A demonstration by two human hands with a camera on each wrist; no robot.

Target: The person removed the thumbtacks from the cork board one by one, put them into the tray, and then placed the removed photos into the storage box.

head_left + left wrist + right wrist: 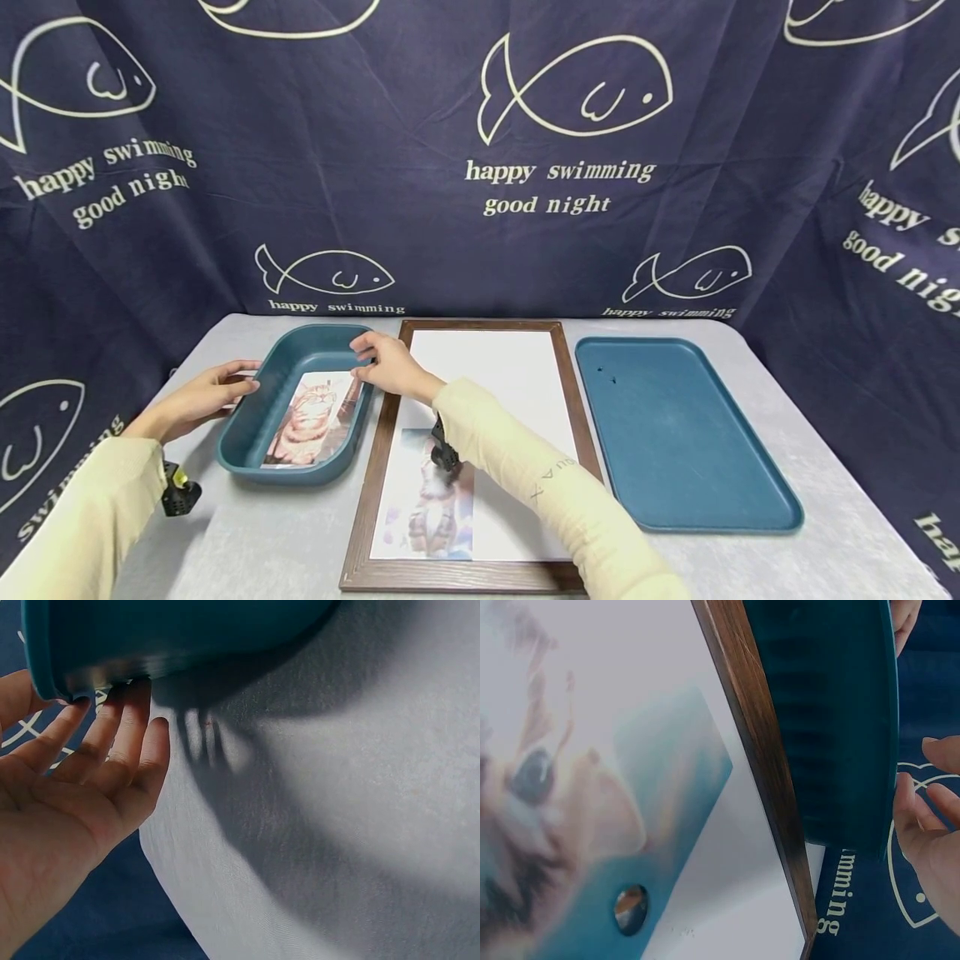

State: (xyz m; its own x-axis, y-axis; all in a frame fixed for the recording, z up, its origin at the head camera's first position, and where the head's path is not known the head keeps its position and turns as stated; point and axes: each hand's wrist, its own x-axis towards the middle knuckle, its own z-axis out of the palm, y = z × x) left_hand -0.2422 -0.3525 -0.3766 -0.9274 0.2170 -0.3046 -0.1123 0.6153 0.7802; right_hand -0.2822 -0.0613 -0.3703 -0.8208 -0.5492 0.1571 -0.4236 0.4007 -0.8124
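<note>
A deep blue-green plastic basin (247, 442) stands at the left of the table, with a cat picture (309, 421) lying inside. My left hand (206, 396) is at the basin's left side, its fingertips touching the outer wall near the rim; in the left wrist view its fingers (135, 724) are spread and nearly straight. Over the right rim is my right hand (392, 364), thumb near the picture's top corner and fingers parted from it. The right wrist view shows a thumb tip (904, 784) against the rim, with nothing visible pinched.
Beside the basin lies a brown wooden frame (367, 508) with a white board (487, 358). A kitten picture (431, 529) rests on its lower left, partly behind my right wrist. A shallow blue tray (682, 450) with tiny dark marks lies right. A fish-print curtain (450, 250) hangs behind.
</note>
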